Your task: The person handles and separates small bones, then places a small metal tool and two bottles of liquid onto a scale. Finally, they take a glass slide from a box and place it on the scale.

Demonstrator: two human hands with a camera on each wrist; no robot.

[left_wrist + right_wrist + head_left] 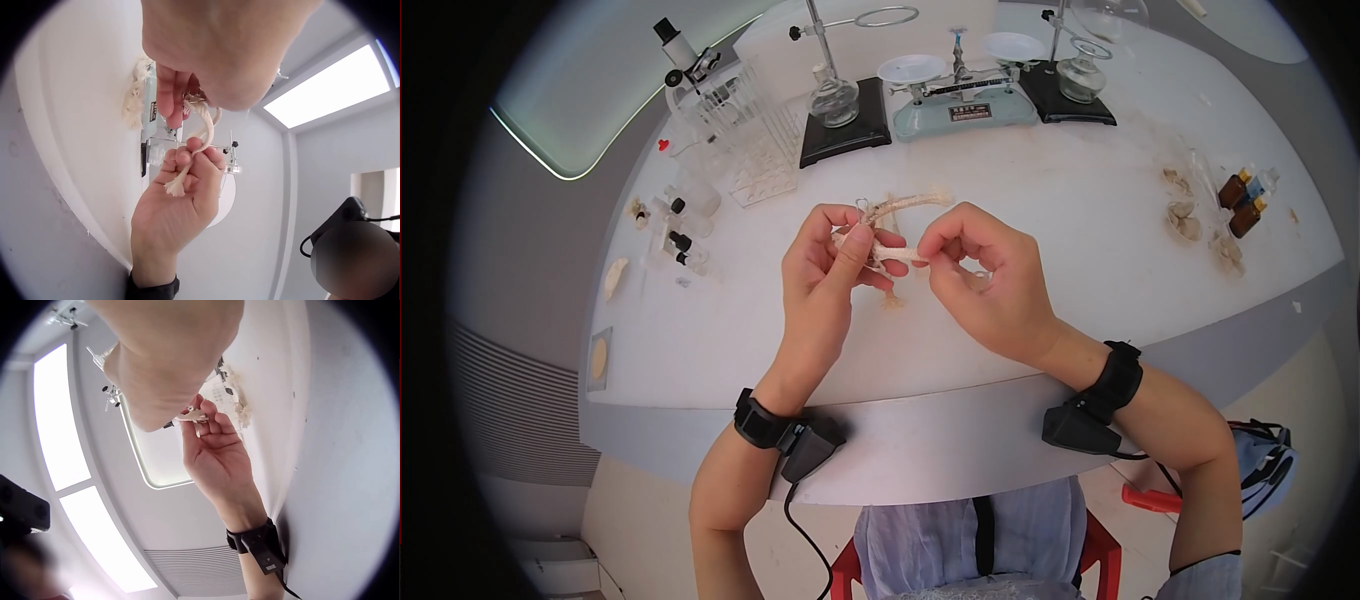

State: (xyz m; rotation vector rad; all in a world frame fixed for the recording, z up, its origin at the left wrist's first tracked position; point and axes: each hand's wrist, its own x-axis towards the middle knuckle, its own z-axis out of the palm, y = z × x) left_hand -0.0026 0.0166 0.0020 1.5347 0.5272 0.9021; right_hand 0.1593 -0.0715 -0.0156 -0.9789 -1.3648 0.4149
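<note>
My left hand [825, 265] pinches a bundle of off-white cotton cord between thumb and fingers. A curved length of the cord [910, 203] sticks out past the fingers to the right, and a small bent metal wire loop [861, 206] rises above the thumb. With thumb and fingertips my right hand [998, 290] grips another length of the same cord, stretched between the two hands. In the left wrist view the frayed end [177, 186] hangs out below the right fingers. One more frayed tail [892, 300] hangs under the left hand. The middle of the bundle is hidden by the fingers.
A pale-green balance [965, 118] stands at the back between two iron stands, with glass vessels [833, 103] on their black bases. Clear racks [765, 150] and dropper bottles [682, 243] are at the left. Brown bottles [1245, 215] and pale lumps [1185, 222] lie right.
</note>
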